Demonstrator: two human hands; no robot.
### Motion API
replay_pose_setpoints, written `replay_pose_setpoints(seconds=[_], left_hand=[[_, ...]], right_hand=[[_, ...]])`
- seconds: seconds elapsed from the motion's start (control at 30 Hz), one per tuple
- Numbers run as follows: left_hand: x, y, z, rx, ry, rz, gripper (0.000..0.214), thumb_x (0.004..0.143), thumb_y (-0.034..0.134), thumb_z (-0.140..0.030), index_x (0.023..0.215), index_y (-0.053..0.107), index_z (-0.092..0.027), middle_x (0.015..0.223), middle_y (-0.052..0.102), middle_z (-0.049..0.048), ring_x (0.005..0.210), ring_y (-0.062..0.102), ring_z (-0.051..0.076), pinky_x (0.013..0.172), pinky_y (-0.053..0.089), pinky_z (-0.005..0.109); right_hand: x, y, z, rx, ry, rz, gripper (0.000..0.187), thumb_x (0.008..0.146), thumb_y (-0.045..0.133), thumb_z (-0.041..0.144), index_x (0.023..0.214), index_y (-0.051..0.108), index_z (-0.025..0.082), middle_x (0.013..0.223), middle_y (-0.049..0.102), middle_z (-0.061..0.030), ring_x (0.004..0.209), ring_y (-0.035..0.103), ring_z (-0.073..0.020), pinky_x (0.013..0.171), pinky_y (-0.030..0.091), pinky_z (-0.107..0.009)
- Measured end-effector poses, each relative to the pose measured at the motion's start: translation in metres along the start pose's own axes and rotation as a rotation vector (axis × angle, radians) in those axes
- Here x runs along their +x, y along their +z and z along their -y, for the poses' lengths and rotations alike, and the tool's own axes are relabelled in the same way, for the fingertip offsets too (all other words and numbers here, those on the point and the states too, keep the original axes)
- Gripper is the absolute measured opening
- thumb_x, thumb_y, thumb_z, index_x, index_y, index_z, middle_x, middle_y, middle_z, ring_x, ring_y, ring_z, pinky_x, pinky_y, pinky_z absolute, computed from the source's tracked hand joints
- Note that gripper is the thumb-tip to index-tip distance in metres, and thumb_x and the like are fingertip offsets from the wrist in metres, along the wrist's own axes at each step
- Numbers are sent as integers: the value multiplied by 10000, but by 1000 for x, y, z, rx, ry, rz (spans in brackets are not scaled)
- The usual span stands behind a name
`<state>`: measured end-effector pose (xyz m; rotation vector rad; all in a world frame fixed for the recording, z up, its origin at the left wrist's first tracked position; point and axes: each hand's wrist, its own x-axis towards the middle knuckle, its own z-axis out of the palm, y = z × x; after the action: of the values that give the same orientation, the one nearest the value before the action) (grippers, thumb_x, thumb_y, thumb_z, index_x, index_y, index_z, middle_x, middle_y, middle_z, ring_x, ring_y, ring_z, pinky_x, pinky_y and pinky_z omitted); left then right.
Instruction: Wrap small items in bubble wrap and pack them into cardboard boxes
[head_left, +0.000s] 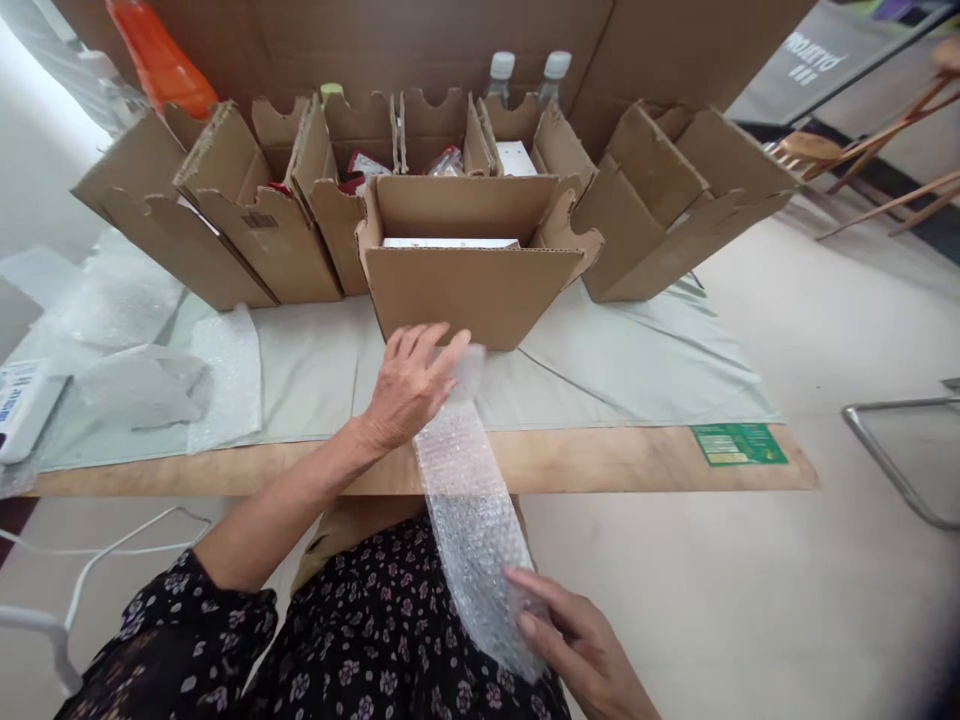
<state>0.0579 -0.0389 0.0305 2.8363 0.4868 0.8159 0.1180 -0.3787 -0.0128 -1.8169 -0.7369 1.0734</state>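
A long strip of clear bubble wrap slants from the table over its front edge and down above my lap. My left hand grips the strip's upper end, just in front of a cardboard box. At the lower end my right hand has the wrap pinched between thumb and fingers. That box stands open at the top, and the white edge of something flat shows inside it. The rest of its contents is hidden.
Behind it stands a row of open cardboard boxes, some holding red or white items. Loose bubble wrap and a white device lie at the left. Two bottles stand at the back; a green label marks the wooden edge.
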Motion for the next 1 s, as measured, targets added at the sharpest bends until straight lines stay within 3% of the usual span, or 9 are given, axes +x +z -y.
replay_pose_setpoints(seconds=[0.1, 0.17, 0.27, 0.33, 0.5, 0.63, 0.73, 0.83, 1.0], left_hand=[[-35, -18, -20, -225, -23, -22, 451, 983, 606, -266, 1418, 562, -155, 1381, 650, 171, 1288, 589, 322, 1110, 442, 544], [-73, -32, -29, -555, -36, 159, 421, 1007, 561, -310, 1412, 563, -196, 1217, 733, 118, 1149, 669, 272, 1016, 534, 478], [-124, -42, -37, -989, -228, 402, 508, 1063, 386, -381, 1553, 411, -251, 1296, 724, 124, 1241, 661, 273, 1068, 530, 495], [-144, -39, -41, -1098, -350, 364, 589, 1066, 350, -423, 1622, 280, -243, 1437, 645, 156, 1343, 608, 294, 1112, 504, 509], [-142, -20, -58, -697, -625, 90, 593, 972, 600, -301, 1526, 420, -193, 1089, 731, 92, 1004, 714, 233, 929, 588, 409], [-132, -17, -65, -298, -534, -32, 583, 945, 531, -149, 1518, 426, -161, 863, 671, 34, 851, 658, 222, 860, 567, 431], [-136, -20, -65, -171, -494, -46, 705, 922, 528, -112, 1587, 299, -151, 867, 658, 43, 834, 641, 232, 822, 559, 429], [-141, -23, -64, -120, -479, -52, 765, 901, 530, -90, 1607, 244, -156, 858, 643, 42, 821, 633, 239, 815, 546, 441], [-146, -31, -62, -67, -488, -10, 708, 901, 529, -107, 1572, 312, -179, 891, 647, 52, 834, 612, 249, 802, 528, 441]], right_hand=[[6, 12, 5, 173, 23, 112, 379, 894, 668, 577, 1044, 806, 256, 954, 789, -88, 841, 733, -264, 766, 611, -383], [16, 21, 15, 397, 69, 145, 413, 880, 673, 589, 1071, 762, 233, 901, 767, -78, 732, 708, -232, 666, 589, -347], [41, 31, 37, 632, -24, 135, 564, 881, 587, 682, 1184, 679, 216, 1010, 762, -130, 810, 726, -270, 674, 600, -387], [62, 37, 50, 665, -100, 117, 616, 933, 473, 686, 1293, 606, 204, 1169, 741, -188, 994, 732, -314, 732, 618, -430], [94, 48, 64, 577, -72, 148, 511, 1038, 430, 500, 1463, 474, 220, 1350, 682, -200, 1169, 704, -296, 775, 629, -411], [88, 38, 63, 358, -140, 110, 676, 1049, 507, 407, 1647, 219, 280, 1200, 750, -133, 924, 754, -224, 696, 634, -363], [83, 24, 58, -29, -446, -39, 667, 1019, 588, 279, 1624, 311, 333, 1156, 763, -77, 972, 743, -211, 827, 638, -403], [89, 17, 50, -546, -798, -47, 639, 936, 682, 214, 1535, 485, 318, 1409, 666, -106, 1311, 616, -297, 1029, 559, -517], [111, 23, 40, -908, -986, 45, 511, 950, 598, 127, 1441, 589, 270, 1547, 564, -93, 1491, 455, -289, 1135, 470, -520]])
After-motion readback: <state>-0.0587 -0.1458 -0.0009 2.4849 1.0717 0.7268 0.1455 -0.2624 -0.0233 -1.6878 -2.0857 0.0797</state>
